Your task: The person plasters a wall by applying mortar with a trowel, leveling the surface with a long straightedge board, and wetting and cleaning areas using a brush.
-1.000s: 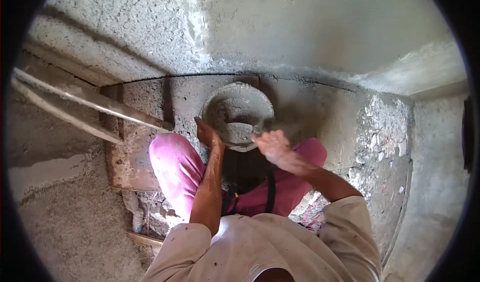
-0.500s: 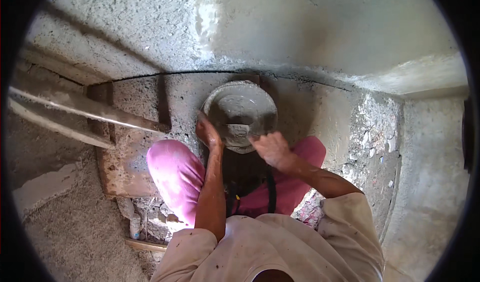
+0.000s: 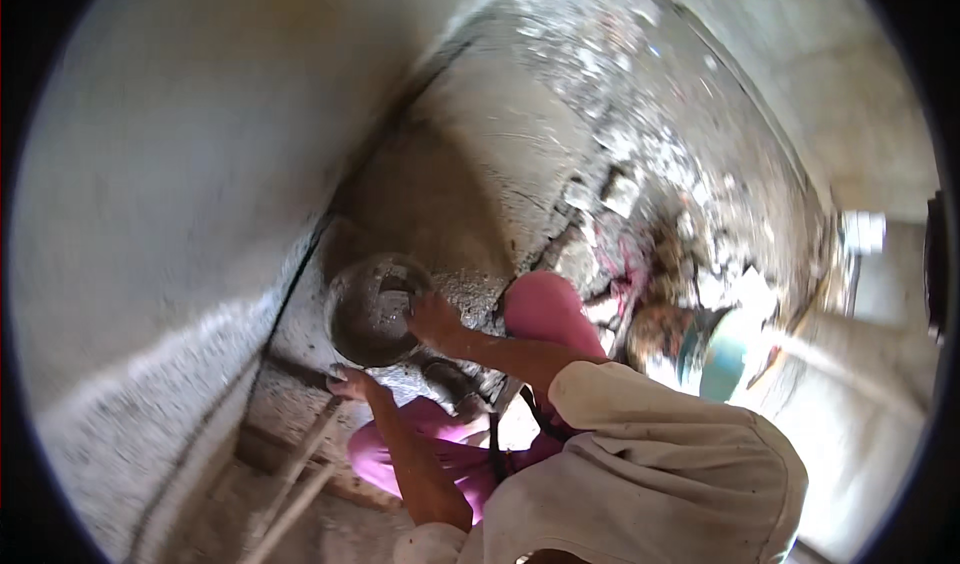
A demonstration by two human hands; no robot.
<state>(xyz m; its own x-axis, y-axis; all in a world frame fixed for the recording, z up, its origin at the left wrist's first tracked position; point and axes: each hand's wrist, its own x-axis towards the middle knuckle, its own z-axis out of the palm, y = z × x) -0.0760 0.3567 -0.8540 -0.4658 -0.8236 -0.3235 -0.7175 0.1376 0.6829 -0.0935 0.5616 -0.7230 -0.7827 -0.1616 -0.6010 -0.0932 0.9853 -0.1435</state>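
A round grey basin [image 3: 343,326] holds wet grey mortar and sits on the rough floor by the wall. Over its right rim, my right hand [image 3: 432,322] is closed on a trowel; the dark blade [image 3: 397,286] shows inside the basin, while the handle is mostly covered by my fingers. My left hand [image 3: 350,383] is just off the basin's near-left side, beside the upper end of a long pole [image 3: 312,439]. Its fingers are blurred, and whether they touch the pole I cannot make out.
My knees in pink trousers [image 3: 545,309] are bent close to the basin. A plastered wall [image 3: 200,164] rises on the left. Broken rubble [image 3: 622,192] lies to the right, with a pale green bucket [image 3: 728,354] beyond. A second pole [image 3: 290,514] runs alongside the first.
The view has swung right, bringing the rubble and bucket into sight. My left hand has moved away from the basin's rim toward the poles. My right hand stays at the basin with the trowel.
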